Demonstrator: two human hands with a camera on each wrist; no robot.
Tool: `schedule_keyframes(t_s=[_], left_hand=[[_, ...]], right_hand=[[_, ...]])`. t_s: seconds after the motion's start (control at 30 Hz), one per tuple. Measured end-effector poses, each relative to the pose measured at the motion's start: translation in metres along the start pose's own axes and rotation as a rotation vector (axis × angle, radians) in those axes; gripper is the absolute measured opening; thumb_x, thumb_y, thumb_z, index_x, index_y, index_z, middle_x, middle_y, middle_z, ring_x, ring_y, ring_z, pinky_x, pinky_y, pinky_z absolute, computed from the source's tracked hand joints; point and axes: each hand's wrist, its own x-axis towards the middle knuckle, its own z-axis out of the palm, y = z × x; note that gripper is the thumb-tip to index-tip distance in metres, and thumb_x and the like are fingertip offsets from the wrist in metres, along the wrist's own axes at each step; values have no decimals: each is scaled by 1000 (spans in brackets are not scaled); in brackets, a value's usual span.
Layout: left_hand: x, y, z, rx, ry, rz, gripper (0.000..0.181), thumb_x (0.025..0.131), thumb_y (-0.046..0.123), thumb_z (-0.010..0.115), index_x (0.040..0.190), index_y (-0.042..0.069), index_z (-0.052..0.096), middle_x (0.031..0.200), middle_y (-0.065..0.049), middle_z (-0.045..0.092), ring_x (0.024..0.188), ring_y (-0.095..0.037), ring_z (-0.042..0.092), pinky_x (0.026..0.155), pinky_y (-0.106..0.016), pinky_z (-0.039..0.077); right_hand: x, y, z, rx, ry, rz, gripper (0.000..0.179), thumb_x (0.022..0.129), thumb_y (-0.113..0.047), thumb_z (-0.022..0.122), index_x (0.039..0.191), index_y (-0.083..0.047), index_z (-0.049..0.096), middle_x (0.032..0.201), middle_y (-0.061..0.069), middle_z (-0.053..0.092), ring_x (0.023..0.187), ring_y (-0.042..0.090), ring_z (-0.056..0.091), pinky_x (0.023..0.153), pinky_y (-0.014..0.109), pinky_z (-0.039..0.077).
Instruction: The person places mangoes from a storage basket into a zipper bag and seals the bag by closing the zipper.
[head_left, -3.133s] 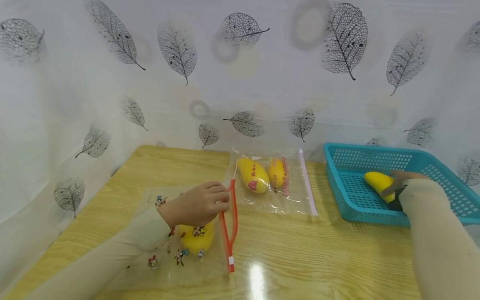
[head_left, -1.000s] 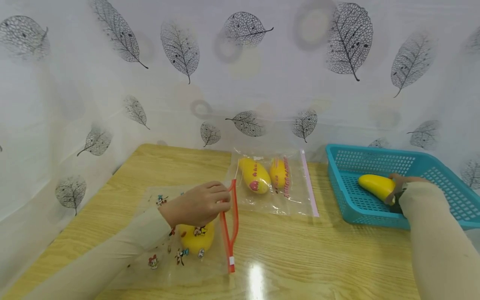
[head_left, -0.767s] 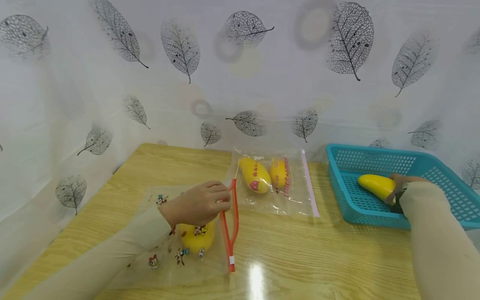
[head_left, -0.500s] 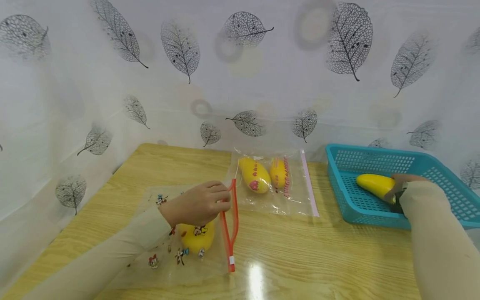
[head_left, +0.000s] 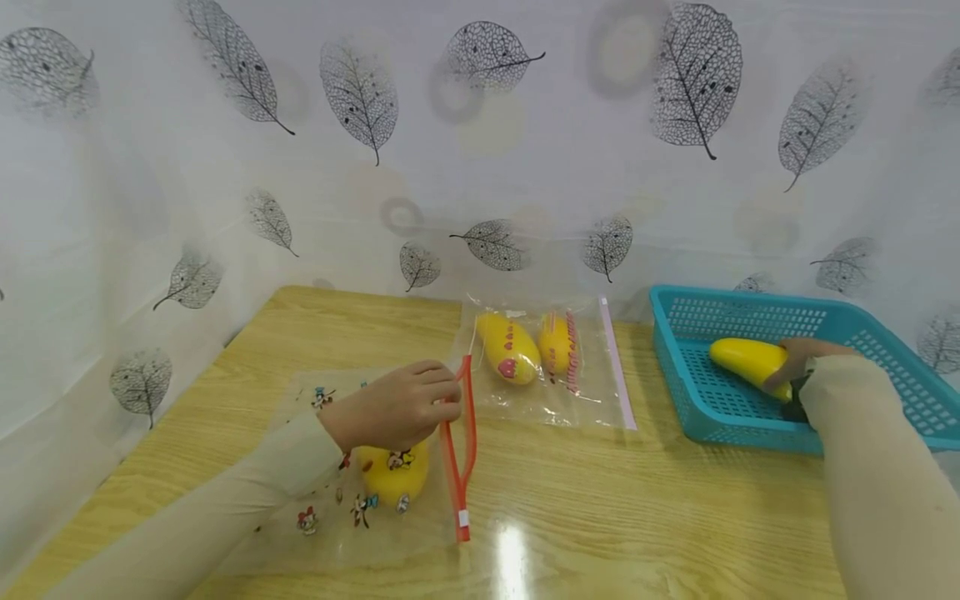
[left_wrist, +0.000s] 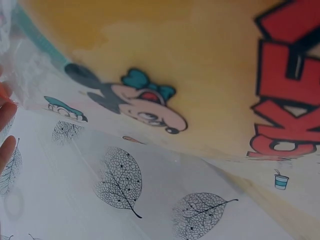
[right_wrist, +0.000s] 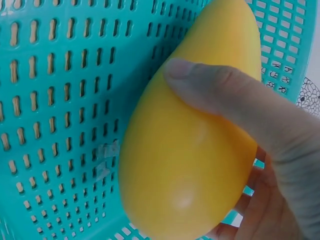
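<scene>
My left hand (head_left: 397,406) pinches the red zip edge (head_left: 467,425) of a clear zip bag (head_left: 330,533) printed with cartoon figures, its mouth partly parted. Inside that bag lies a yellow mango (head_left: 393,483), partly covered by the hand; in the left wrist view the printed film fills the upper part. On the right, my right hand (head_left: 810,358) grips another yellow mango (head_left: 742,360) inside the blue plastic basket (head_left: 678,408). The right wrist view shows the thumb (right_wrist: 200,85) across the smooth mango, with the other fingers curled round its far side.
A second clear zip bag (head_left: 487,408) with a lilac zip edge lies flat at the table's back, holding two yellow mangoes (head_left: 510,350). The wooden table (head_left: 630,508) meets a leaf-printed white curtain (head_left: 517,167) behind and at the left.
The mango in the basket has shifted left and turned a little with my right hand, and now sits slightly higher in the view. My left hand and its bag stay almost still.
</scene>
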Motion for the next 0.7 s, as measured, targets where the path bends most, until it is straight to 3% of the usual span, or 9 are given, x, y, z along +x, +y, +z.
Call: schedule_keyframes(t_s=[0.13, 0.33, 0.47, 0.7], left_hand=[[0, 0, 0, 8, 18, 13, 8, 80, 7, 63, 85, 14, 63, 88, 2, 64, 89, -14, 59, 90, -27, 49], [1, 0, -1, 13, 25, 26, 10, 78, 5, 63, 85, 13, 63, 87, 1, 64, 88, -15, 59, 90, -27, 49], [1, 0, -1, 11, 16, 21, 9, 79, 6, 64, 86, 13, 63, 87, 1, 65, 88, -15, 59, 90, -27, 49], [1, 0, -1, 14, 7, 16, 10, 79, 7, 63, 86, 13, 63, 88, 2, 65, 90, -15, 60, 91, -28, 49]], right_hand=[[5, 7, -2, 10, 11, -10, 136, 57, -64, 75, 142, 12, 0, 137, 45, 7, 116, 61, 23, 86, 66, 38], [1, -1, -9, -67, 49, -71, 129, 60, -60, 75, 137, 20, 9, 123, 43, 32, 100, 49, 43, 75, 56, 44], [0, -3, -12, -85, 73, -100, 121, 63, -58, 75, 133, 21, 15, 115, 39, 43, 92, 43, 48, 70, 49, 45], [-7, -6, -20, -83, 75, -117, 117, 63, -58, 75, 132, 19, 20, 110, 35, 46, 89, 38, 51, 67, 43, 45]])
